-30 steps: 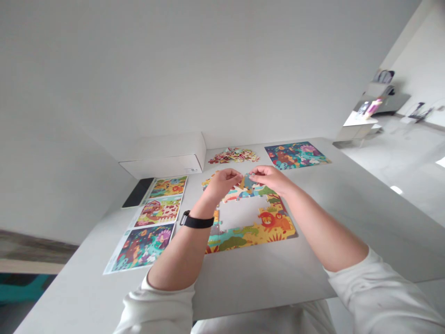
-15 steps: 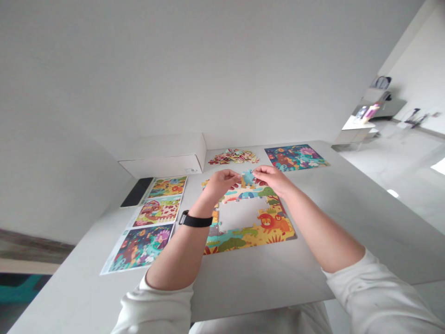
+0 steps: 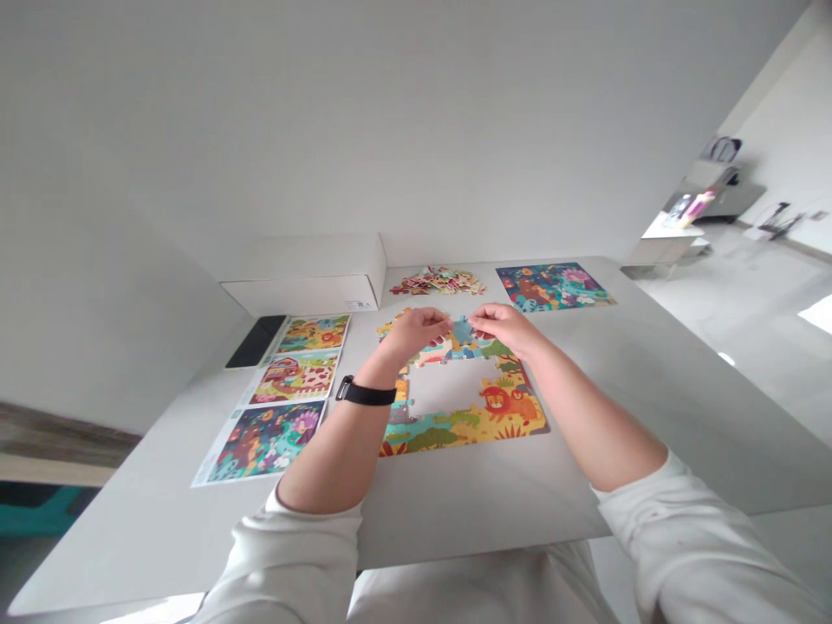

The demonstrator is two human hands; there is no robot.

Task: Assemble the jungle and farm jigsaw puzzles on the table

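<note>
Puzzle piece (image 3: pixel 462 330), blue, held above partly built puzzle (image 3: pixel 442 438) at frame centre: right hand (image 3: pixel 505 329) nearly closed, pinching it; left hand (image 3: pixel 416 334) curled, contact unclear.

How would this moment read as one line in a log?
left hand: by piece | right hand: by piece | blue jigsaw piece: between them | under: jigsaw border

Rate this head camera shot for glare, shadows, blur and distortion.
In the head view, light is soft, with no hard shadows on the white table; glare appears as a bright patch on the floor at the right edge; wide-angle distortion enlarges the right forearm nearest the lens; the puzzle piece looks slightly soft, too small to judge its sharpness.
</note>
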